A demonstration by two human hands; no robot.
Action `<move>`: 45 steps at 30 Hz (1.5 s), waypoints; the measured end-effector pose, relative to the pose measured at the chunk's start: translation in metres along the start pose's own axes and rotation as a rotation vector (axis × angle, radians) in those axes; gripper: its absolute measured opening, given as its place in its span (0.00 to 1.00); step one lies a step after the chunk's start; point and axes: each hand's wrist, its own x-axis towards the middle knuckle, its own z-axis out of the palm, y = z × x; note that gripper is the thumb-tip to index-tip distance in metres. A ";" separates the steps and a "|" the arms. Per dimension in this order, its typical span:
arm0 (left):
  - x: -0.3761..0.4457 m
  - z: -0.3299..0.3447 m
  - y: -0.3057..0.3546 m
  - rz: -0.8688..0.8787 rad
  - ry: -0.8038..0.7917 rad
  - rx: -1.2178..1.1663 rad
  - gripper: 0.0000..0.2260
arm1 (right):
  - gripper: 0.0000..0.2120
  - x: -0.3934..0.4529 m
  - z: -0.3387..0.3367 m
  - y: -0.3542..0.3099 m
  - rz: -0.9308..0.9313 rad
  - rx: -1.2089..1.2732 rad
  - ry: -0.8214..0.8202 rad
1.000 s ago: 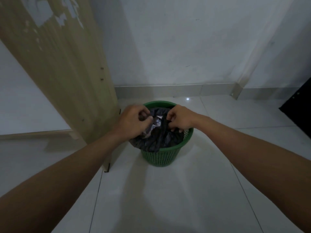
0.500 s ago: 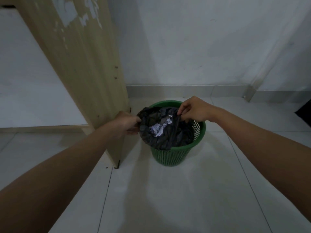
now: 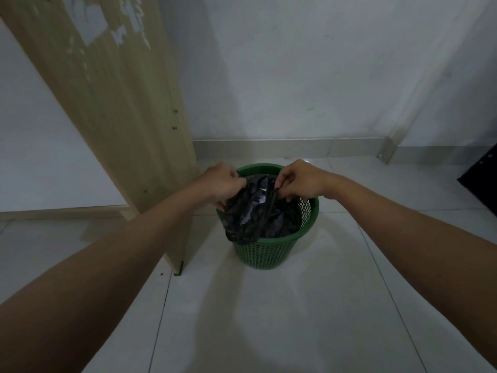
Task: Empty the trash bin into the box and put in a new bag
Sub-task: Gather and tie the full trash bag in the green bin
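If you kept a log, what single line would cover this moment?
Both hands pinch black plastic bag | left hand | right hand | bag inside green mesh plastic bin | not lifted out

One round green plastic mesh trash bin [image 3: 271,254] stands on the floor. One crumpled black plastic bag [image 3: 258,216] sits in it, with a few scraps of white paper [image 3: 262,193] showing inside, too hidden to count. Two bare hands are in view, the left hand [image 3: 222,183] and the right hand [image 3: 300,181]. One pale wooden panel [image 3: 129,117] stands beside the bin. One dark object [image 3: 481,170] shows at the right edge.
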 end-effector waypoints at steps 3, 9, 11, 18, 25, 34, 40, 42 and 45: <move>0.005 0.015 0.006 0.020 0.032 -0.089 0.07 | 0.07 -0.004 0.000 0.000 0.003 0.001 -0.020; 0.014 0.028 0.005 0.033 -0.148 -0.453 0.14 | 0.04 -0.005 -0.003 0.001 0.061 0.115 0.071; 0.017 0.027 -0.004 0.172 -0.026 -0.144 0.13 | 0.03 -0.002 -0.004 0.004 0.100 0.135 0.124; 0.015 0.008 -0.036 0.393 0.192 0.084 0.17 | 0.05 0.005 -0.007 0.009 0.183 0.360 0.301; 0.022 0.016 -0.034 0.552 0.096 0.395 0.19 | 0.04 0.002 -0.013 -0.009 0.084 0.499 0.311; 0.025 0.022 0.002 0.412 0.243 -0.452 0.07 | 0.06 -0.006 -0.030 -0.028 -0.253 0.466 0.307; 0.012 0.023 0.015 0.461 0.078 -0.505 0.16 | 0.08 -0.008 -0.024 -0.035 -0.325 0.552 0.175; 0.014 0.024 0.014 0.462 0.151 -0.455 0.12 | 0.06 -0.006 -0.026 -0.034 -0.290 0.625 0.162; 0.018 0.021 0.005 0.440 0.206 -0.444 0.12 | 0.08 0.009 -0.030 -0.009 -0.194 0.349 0.404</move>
